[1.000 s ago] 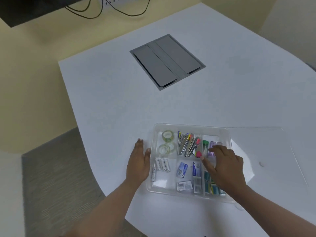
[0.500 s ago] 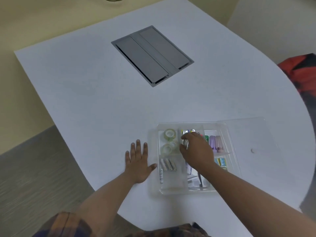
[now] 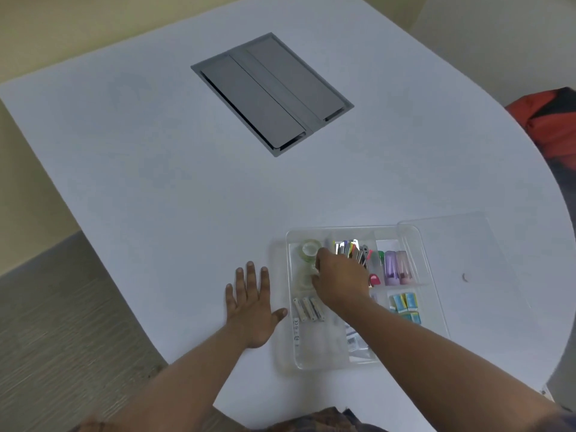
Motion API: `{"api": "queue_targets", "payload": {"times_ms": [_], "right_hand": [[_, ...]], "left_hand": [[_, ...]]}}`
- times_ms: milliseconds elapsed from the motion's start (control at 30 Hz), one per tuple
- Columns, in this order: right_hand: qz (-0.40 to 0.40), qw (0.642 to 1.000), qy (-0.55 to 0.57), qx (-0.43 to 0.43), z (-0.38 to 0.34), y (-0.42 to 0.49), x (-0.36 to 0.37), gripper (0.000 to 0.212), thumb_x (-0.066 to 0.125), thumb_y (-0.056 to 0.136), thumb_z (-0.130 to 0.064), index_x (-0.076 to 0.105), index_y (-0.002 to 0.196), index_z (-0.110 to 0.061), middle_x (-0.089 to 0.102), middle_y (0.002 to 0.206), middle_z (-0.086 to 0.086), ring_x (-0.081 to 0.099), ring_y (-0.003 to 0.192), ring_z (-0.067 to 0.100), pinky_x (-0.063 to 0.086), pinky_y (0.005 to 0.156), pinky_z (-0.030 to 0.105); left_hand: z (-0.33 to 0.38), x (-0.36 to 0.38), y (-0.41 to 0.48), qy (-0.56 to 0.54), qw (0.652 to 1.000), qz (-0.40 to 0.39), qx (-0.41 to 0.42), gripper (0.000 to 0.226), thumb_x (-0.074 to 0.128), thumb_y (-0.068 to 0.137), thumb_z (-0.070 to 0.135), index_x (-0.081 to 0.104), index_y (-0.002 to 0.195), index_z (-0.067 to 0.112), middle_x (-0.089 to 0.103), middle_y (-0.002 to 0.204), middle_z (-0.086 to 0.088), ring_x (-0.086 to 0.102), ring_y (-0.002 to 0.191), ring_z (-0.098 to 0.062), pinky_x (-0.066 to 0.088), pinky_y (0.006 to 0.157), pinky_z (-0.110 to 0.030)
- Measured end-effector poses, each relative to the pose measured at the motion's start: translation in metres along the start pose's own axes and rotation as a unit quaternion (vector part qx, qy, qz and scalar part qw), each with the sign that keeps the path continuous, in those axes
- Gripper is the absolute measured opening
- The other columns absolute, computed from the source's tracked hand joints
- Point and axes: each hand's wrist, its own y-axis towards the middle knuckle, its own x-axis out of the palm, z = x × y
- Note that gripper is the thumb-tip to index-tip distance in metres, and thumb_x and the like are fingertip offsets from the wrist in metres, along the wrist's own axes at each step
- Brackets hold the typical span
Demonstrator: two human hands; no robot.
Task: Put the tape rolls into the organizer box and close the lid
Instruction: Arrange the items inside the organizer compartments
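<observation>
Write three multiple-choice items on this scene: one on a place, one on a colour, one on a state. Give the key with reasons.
1. The left hand rests:
A. flat on the table beside the organizer box
B. inside the box
C. on the lid

2. The two capped tubes are:
A. black
B. purple and pink
C. orange

3. The lid is:
A. shut on the box
B. missing
C. off, lying right of the box

Key: A, the palm lies on bare table; B, their pastel bodies show; C, the clear sheet lies beside the open box.

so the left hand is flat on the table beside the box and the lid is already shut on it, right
Not quite. The head view shows the left hand flat on the table beside the box, but the lid is off, lying to the box's right.
</observation>
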Motion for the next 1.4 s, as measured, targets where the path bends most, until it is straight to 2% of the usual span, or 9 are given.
{"api": "queue_targets", "payload": {"times_ms": [100,267,367,500,767,933,1067,1267,1400], "right_hand": [[0.003,1.0,-0.002,-0.003,0.006,0.005,-0.001,0.015,0.058,0.078,-0.013,0.052,0.091,-0.02,0.067,0.075,0.003,0.059,0.062,0.028,0.034,0.051,0.028],[0.047,0.997,-0.037,-0.042,0.01,0.013,-0.009,0.015,0.064,0.075,-0.014,0.057,0.088,-0.017,0.067,0.069,0.003,0.042,0.051,0.024,0.012,0.044,0.021],[0.051,0.996,-0.036,-0.066,0.01,0.008,-0.008,0.008,0.061,0.079,-0.017,0.06,0.086,-0.017,0.066,0.077,0.001,0.058,0.058,0.026,0.026,0.046,0.023],[-0.035,0.997,-0.037,-0.06,0.01,-0.002,-0.004,0.02,0.05,0.087,-0.02,0.067,0.095,-0.017,0.063,0.09,0.003,0.066,0.077,0.029,0.047,0.06,0.031],[-0.229,0.972,-0.041,-0.025,0.003,0.004,-0.011,0.031,0.047,0.083,-0.016,0.06,0.112,-0.014,0.065,0.106,0.009,0.063,0.096,0.032,0.046,0.071,0.035],[-0.339,0.935,-0.095,-0.043,0.003,0.007,-0.016,0.054,0.062,0.074,-0.003,0.053,0.127,-0.011,0.063,0.118,0.013,0.06,0.107,0.034,0.052,0.088,0.046],[-0.348,0.931,-0.099,-0.049,0.003,0.001,-0.019,0.069,0.065,0.076,-0.006,0.042,0.14,-0.013,0.06,0.127,0.015,0.056,0.116,0.035,0.048,0.095,0.049],[-0.309,0.947,-0.064,-0.058,0.004,-0.003,-0.024,0.057,0.052,0.077,-0.009,0.048,0.134,-0.018,0.062,0.12,0.011,0.06,0.106,0.032,0.053,0.086,0.042],[-0.327,0.94,-0.079,-0.065,0.004,0.0,-0.028,0.062,0.051,0.077,-0.008,0.045,0.137,-0.021,0.059,0.128,0.009,0.057,0.113,0.031,0.052,0.089,0.044]], "left_hand": [[-0.001,0.001,0.0,-0.001,1.0,-0.001,0.0,0.094,0.028,0.089,0.065,-0.046,0.129,0.024,-0.059,0.134,-0.005,-0.053,0.123,-0.027,-0.026,0.106,-0.052],[-0.001,0.002,0.001,0.003,1.0,0.001,-0.001,0.093,0.027,0.089,0.066,-0.046,0.13,0.024,-0.06,0.133,-0.005,-0.053,0.124,-0.028,-0.024,0.107,-0.052],[-0.001,0.001,0.001,0.002,1.0,-0.001,0.0,0.093,0.027,0.089,0.065,-0.046,0.13,0.024,-0.06,0.133,-0.005,-0.053,0.123,-0.027,-0.025,0.107,-0.052],[0.0,0.001,0.0,0.0,1.0,0.002,-0.002,0.093,0.027,0.089,0.065,-0.045,0.131,0.023,-0.059,0.134,-0.006,-0.053,0.124,-0.028,-0.023,0.109,-0.053],[0.002,-0.003,-0.003,0.0,1.0,0.001,-0.006,0.094,0.029,0.09,0.064,-0.044,0.13,0.022,-0.057,0.135,-0.006,-0.053,0.123,-0.027,-0.023,0.108,-0.052],[0.003,-0.004,-0.004,0.001,1.0,-0.001,-0.004,0.094,0.029,0.09,0.063,-0.044,0.131,0.021,-0.057,0.136,-0.006,-0.051,0.125,-0.028,-0.023,0.108,-0.052],[0.003,-0.003,-0.004,-0.002,1.0,-0.001,-0.003,0.094,0.029,0.09,0.064,-0.045,0.13,0.022,-0.057,0.136,-0.007,-0.051,0.125,-0.029,-0.022,0.11,-0.053],[0.001,-0.001,-0.003,-0.003,1.0,0.005,-0.003,0.095,0.028,0.089,0.065,-0.046,0.129,0.022,-0.056,0.137,-0.007,-0.051,0.126,-0.029,-0.021,0.111,-0.053],[0.001,-0.001,-0.004,-0.004,1.0,0.006,-0.002,0.095,0.029,0.09,0.064,-0.046,0.129,0.022,-0.056,0.136,-0.007,-0.051,0.126,-0.029,-0.021,0.11,-0.053]]}}
